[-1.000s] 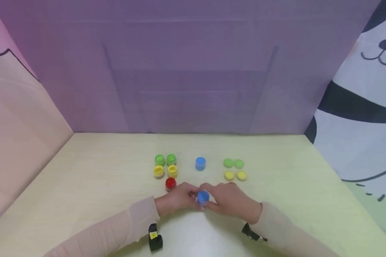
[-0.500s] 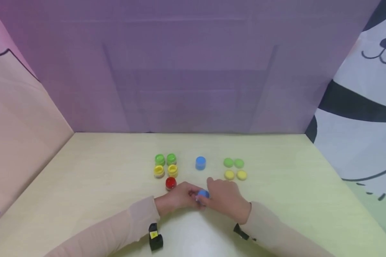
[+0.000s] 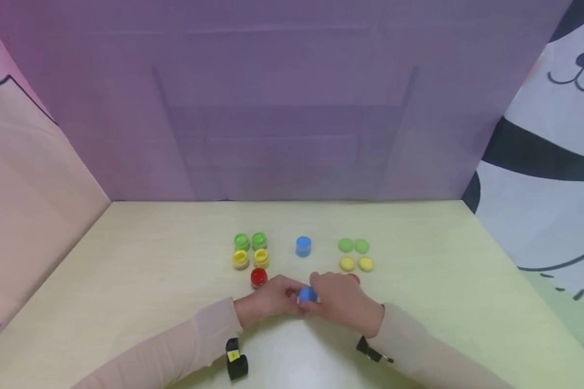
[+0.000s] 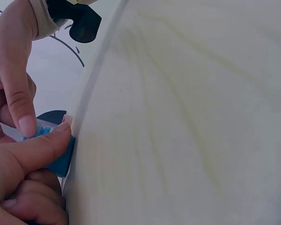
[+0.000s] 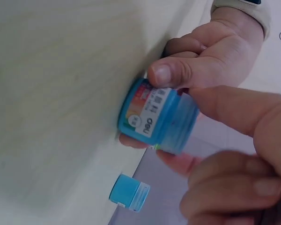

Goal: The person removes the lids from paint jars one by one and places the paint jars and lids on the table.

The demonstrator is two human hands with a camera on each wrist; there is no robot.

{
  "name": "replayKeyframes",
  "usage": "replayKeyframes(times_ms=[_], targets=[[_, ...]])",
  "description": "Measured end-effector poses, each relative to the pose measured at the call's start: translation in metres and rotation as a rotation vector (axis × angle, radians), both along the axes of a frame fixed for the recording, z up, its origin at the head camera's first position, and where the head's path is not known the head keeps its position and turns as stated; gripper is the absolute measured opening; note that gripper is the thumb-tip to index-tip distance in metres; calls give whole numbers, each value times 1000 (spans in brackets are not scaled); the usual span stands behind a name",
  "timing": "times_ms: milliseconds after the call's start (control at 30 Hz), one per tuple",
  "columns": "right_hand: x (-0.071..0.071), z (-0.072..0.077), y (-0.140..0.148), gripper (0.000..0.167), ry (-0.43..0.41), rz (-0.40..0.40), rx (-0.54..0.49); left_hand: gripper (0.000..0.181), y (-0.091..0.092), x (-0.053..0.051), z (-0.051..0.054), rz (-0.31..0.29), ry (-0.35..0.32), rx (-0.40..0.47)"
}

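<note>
My left hand (image 3: 278, 297) grips a small blue paint jar (image 5: 147, 110) by its labelled body, just above the table. The thumb and forefinger of my right hand (image 3: 343, 300) pinch its translucent blue lid (image 5: 180, 124), which sits on the jar. In the left wrist view fingers cover most of the jar. A second blue paint jar (image 3: 303, 247) stands beyond the hands, with its lid on. Close to the left hand stands a red jar (image 3: 258, 277). Past the right hand's knuckles a red disc (image 3: 353, 278) shows in part.
Left of the middle stand green jars (image 3: 241, 241) and yellow jars (image 3: 240, 260). To the right lie two green discs (image 3: 345, 245) and two yellow discs (image 3: 347, 263). A purple panel (image 3: 292, 135) closes off the table's (image 3: 151, 243) far edge.
My right hand has turned and shifted a little left around the lid. The red disc has come into sight behind it. My left hand has stayed in place on the jar.
</note>
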State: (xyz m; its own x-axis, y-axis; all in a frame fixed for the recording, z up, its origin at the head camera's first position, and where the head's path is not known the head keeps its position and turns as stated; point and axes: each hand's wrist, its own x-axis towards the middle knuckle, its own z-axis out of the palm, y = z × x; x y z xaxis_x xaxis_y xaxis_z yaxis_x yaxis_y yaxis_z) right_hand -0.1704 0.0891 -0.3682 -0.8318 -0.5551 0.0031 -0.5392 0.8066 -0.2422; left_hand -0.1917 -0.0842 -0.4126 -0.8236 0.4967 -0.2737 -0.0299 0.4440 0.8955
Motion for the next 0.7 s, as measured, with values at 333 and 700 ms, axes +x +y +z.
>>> replayKeyframes(times_ms=[333, 700], targets=[[-1, 5, 9, 26, -18, 74, 57, 28, 3, 0, 1, -13, 1, 1], [-3, 3, 20, 54, -7, 220, 34, 36, 2, 1, 3, 9, -8, -5]])
